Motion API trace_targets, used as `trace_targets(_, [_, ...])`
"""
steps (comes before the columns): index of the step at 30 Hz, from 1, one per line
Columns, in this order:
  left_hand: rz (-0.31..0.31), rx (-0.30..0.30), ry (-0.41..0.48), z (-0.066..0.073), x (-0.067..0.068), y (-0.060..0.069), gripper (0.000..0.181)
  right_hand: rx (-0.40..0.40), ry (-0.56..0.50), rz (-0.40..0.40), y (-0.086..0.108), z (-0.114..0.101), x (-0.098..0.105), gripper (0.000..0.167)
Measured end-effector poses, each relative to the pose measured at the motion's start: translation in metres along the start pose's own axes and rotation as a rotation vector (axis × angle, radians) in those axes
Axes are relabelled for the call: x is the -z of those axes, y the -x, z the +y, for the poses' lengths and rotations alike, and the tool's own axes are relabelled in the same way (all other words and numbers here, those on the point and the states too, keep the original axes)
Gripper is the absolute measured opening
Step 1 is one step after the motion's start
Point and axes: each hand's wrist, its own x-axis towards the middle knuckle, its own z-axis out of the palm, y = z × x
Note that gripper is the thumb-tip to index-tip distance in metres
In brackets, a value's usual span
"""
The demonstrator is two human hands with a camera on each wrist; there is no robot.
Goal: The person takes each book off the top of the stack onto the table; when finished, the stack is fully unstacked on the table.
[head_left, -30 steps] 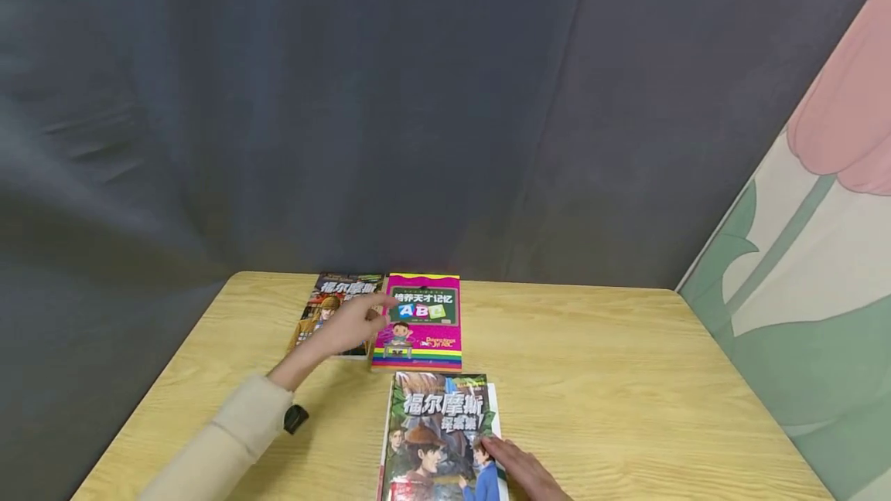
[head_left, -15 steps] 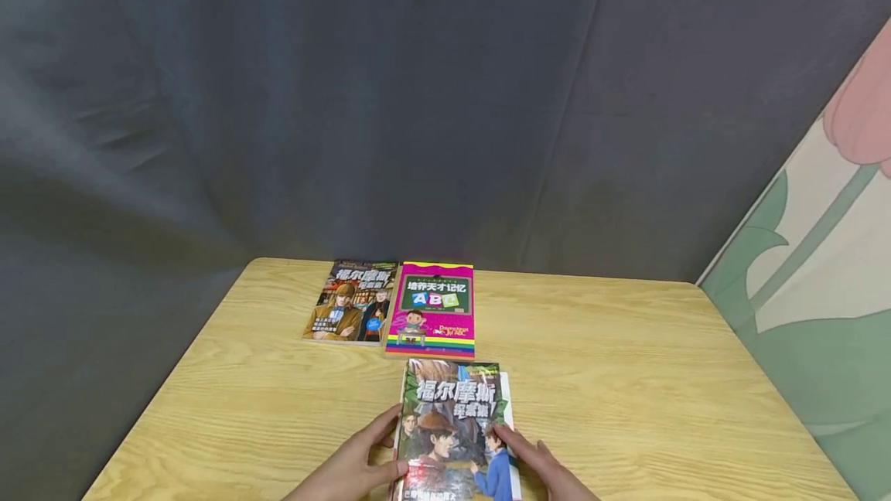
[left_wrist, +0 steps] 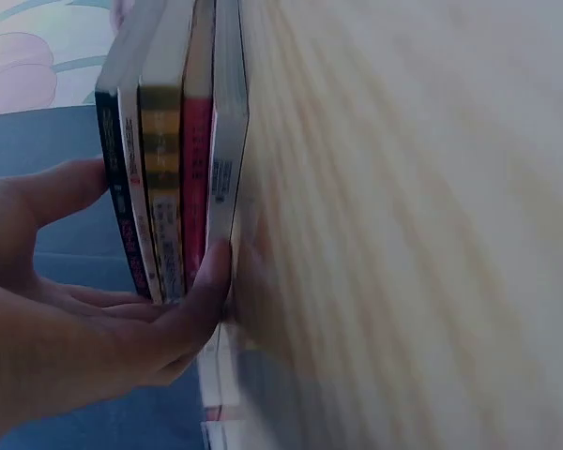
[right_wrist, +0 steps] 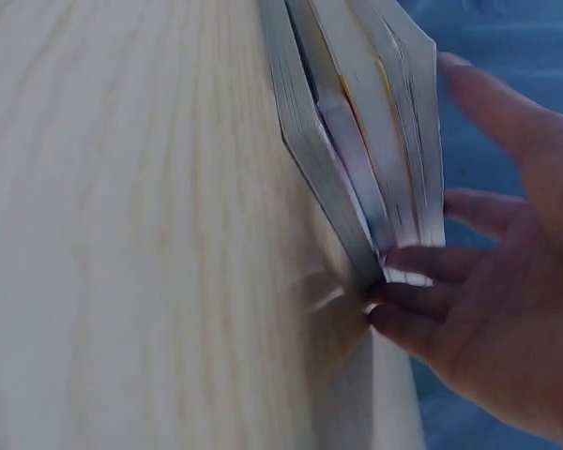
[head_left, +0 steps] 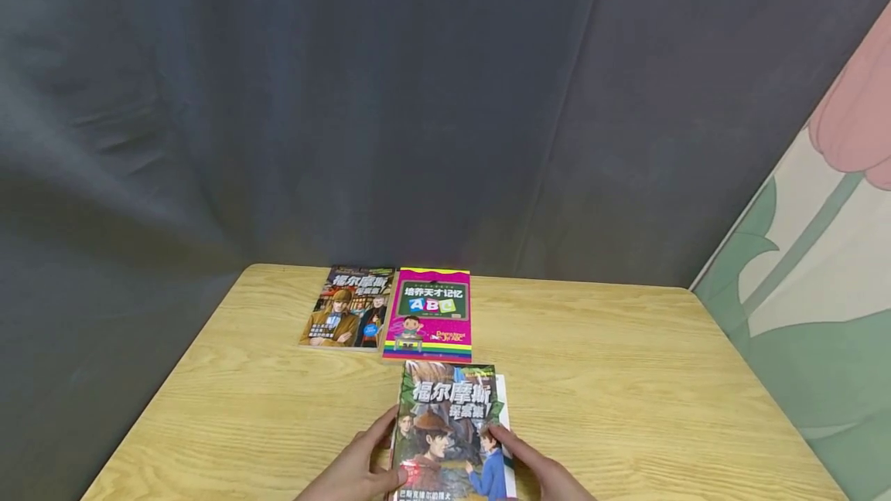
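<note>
Just nearer the person than the ABC book [head_left: 429, 331] on the table [head_left: 626, 385], a stack of books [head_left: 448, 439] is gripped from both sides, the left hand [head_left: 355, 466] round its spines and the right hand [head_left: 546, 474] at its page edges, while a Holmes book [head_left: 348, 311] lies just left of the ABC book.

Lt wood tabletop [head_left: 626, 385], dk blue-gray cloth [head_left: 418, 107] behind; pale wall [head_left: 835, 277] w/ pink tulip [head_left: 859, 107] on R.
</note>
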Motion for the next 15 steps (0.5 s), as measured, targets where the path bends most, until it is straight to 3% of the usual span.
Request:
trace_targets(3, [0.044, 0.043, -0.130, 0.000, 0.001, 0.000, 0.086, -0.080, -0.005, 0.060, -0.004, -0.008, -0.001, 0.071])
trace_targets(6, [0.077, 0.071, -0.188, 0.000, 0.002, 0.000, 0.088, -0.132, 0.011, 0.129, -0.014, -0.013, 0.000, 0.072])
trace_targets(10, [0.085, 0.082, -0.211, 0.003, 0.002, 0.000, 0.091, -0.145, 0.096, 0.179, -0.030, -0.014, 0.001, 0.073])
trace_targets(15, [0.060, 0.044, -0.249, 0.006, 0.000, 0.002, 0.087, -0.111, 0.168, 0.240, -0.037, -0.008, 0.003, 0.072])
